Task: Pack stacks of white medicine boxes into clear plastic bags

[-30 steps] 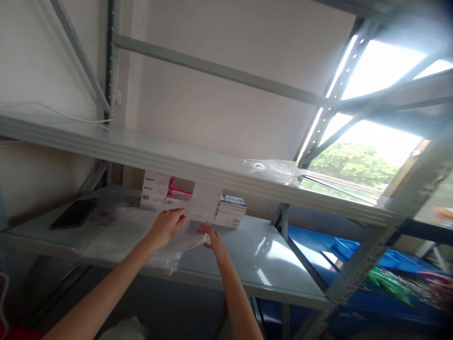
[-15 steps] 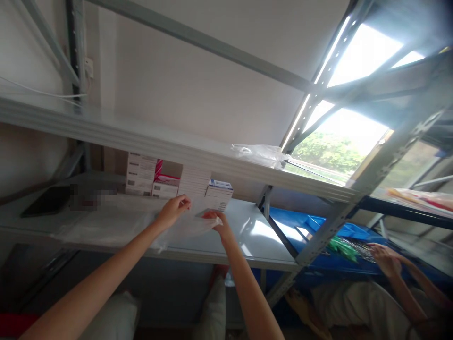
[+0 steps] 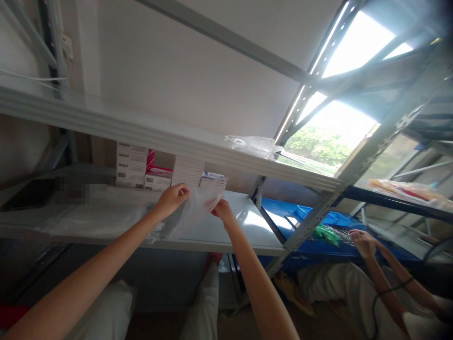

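Observation:
Between my two hands a clear plastic bag (image 3: pixel 198 208) is stretched above the lower shelf. My left hand (image 3: pixel 173 197) pinches its left side with thumb and fingers together. At the bag's right side my right hand (image 3: pixel 222 209) is closed on the film. Behind the bag stand a tall stack of thin white boxes (image 3: pixel 188 170) and a white box with a blue top (image 3: pixel 213 177), partly hidden by the film. Farther left are a pink-and-white box (image 3: pixel 158 178) and a stack of white boxes with printed labels (image 3: pixel 131 165).
More clear plastic (image 3: pixel 99 212) lies on the lower shelf (image 3: pixel 244 212) to the left, near a dark flat object (image 3: pixel 28 193). A crumpled bag (image 3: pixel 251 145) rests on the upper shelf (image 3: pixel 159 130). At right, a co-worker's hands (image 3: pixel 364 242) are over a blue surface by a blue tray (image 3: pixel 322 216).
My right hand has lifted its side of the bag, and the film now hangs more upright between my hands. The view has shifted slightly, moving the shelves left in the picture.

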Motion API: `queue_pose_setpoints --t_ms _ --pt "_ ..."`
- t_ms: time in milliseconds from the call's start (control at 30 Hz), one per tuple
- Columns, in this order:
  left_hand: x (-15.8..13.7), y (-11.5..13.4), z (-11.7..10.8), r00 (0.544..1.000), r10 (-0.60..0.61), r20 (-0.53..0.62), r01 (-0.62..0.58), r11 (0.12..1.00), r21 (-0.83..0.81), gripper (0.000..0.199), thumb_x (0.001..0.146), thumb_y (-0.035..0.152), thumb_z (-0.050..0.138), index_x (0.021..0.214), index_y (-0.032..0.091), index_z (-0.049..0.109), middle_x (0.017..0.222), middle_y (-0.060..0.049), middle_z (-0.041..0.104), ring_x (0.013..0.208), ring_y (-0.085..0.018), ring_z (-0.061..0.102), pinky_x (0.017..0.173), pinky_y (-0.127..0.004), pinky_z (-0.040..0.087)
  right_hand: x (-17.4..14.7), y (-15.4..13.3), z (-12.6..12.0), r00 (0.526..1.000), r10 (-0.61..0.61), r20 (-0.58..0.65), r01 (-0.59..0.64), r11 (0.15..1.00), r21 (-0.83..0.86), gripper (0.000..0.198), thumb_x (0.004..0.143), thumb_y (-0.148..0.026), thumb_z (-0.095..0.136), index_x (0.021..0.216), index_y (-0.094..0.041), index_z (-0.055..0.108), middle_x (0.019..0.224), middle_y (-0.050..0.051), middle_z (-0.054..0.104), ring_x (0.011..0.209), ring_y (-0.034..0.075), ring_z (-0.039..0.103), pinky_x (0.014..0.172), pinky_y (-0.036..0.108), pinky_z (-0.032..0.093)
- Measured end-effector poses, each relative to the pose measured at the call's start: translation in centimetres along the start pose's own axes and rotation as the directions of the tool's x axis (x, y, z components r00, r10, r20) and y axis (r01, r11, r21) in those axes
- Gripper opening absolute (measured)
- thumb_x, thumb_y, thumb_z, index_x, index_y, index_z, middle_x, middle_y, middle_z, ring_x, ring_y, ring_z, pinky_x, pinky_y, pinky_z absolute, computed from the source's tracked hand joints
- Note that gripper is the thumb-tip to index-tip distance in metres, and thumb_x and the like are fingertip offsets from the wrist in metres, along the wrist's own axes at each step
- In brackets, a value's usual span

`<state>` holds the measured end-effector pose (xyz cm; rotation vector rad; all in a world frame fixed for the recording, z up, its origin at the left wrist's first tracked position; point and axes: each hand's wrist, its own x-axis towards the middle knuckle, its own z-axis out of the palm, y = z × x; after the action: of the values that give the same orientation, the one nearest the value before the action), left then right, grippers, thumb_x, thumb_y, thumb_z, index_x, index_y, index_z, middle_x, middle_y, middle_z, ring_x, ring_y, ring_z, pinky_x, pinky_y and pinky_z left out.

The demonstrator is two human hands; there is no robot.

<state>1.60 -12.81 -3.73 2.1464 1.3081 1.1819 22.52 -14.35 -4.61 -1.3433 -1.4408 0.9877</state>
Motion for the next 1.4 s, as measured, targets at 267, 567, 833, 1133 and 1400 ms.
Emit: queue_pose_setpoints --t_ms 267,567,833,1133,1400 --pt "-1.7 -0.4 -5.1 0.997 -0.052 0.054 0.019 0.869 0.495 0.014 0.081 0.025 0.051 0.082 0.019 0.063 0.083 -0.006 0.068 0.081 -0.023 0.064 0.077 -0.031 0.043 1.0 -0.2 -4.3 0.987 0.092 -0.135 -0.093 0.996 -0.002 0.008 0.069 -0.021 0.066 0.072 -0.015 0.061 0.064 0.005 0.067 0.060 0.015 0.065 0.060 0.026 0.049" --pt "-2.0 4.3 -2.5 0.936 0.351 -0.012 -0.295 0.804 0.517 0.065 0.076 0.032 0.069 0.134 0.018 0.042 0.145 -0.016 0.039 0.130 -0.033 0.039 0.104 -0.044 0.032 4.5 -3.4 -3.1 0.955 -0.270 0.122 0.296 0.832 -0.469 0.028 0.066 -0.004 0.038 0.072 -0.016 0.063 0.076 0.001 0.065 0.075 0.013 0.056 0.077 0.026 0.044" --pt "1.4 3.3 -3.6 0.947 0.098 0.307 -0.192 0.936 0.294 0.026 0.083 0.040 0.056 0.076 0.017 0.065 0.068 -0.001 0.062 0.068 -0.018 0.058 0.062 -0.025 0.036 2.4 -6.4 -1.4 0.864 -0.312 0.396 0.495 0.378 -0.782 0.040 0.077 0.002 0.037 0.095 -0.019 0.067 0.107 0.005 0.067 0.106 0.020 0.056 0.096 0.037 0.034" --pt "0.6 0.4 -4.1 0.964 0.049 0.261 -0.077 0.992 0.097 0.035 0.083 0.048 0.052 0.065 0.018 0.056 0.060 -0.001 0.063 0.057 -0.015 0.058 0.056 -0.024 0.037 1.1 -5.5 -2.3 0.784 -0.382 0.489 0.582 0.180 -0.793 0.059 0.072 0.009 0.038 0.120 -0.018 0.059 0.121 0.009 0.060 0.117 0.020 0.050 0.101 0.039 0.031" --pt "-0.3 1.2 -3.7 0.998 -0.046 0.047 0.025 0.926 0.377 0.031 0.089 0.039 0.044 0.077 0.018 0.062 0.060 -0.002 0.064 0.065 -0.018 0.063 0.061 -0.024 0.039 -3.8 -7.8 2.7 0.666 -0.403 0.628 0.732 0.191 -0.654 0.035 0.095 -0.012 0.035 0.117 -0.018 0.061 0.110 0.010 0.065 0.105 0.021 0.060 0.093 0.036 0.042"
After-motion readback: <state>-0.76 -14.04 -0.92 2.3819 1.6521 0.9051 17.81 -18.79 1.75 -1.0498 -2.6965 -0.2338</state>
